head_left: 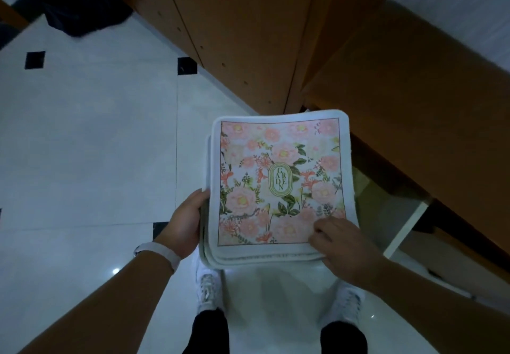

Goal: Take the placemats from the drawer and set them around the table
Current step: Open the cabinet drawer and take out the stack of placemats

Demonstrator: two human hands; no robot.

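Placemats in a stack fill the middle of the head view, held flat in the air above the white tiled floor and above the person's white shoes. The top mat faces up, a pink and green flower print inside a thin dark line and a white border, with an oval in its centre holding the letters GARDEN. Its long axis runs away from the person, the far short edge reaching toward the wooden cabinet and the near short edge close to the body. The lettering runs along that same axis. White edges of more mats show beneath it along the left side and the near edge, slightly offset; how many lie there cannot be told.

The left hand grips the stack at its left edge near the close corner, thumb at the rim and fingers hidden beneath. A white band circles that wrist. The right hand holds the near right corner, fingers curled down on the printed face, thumb out of sight.

To the right, just beside the stack, an open drawer juts from the wooden unit, its pale front edge near the right hand. Its inside is dim, and what it contains cannot be made out. Small black squares mark the floor tile corners.
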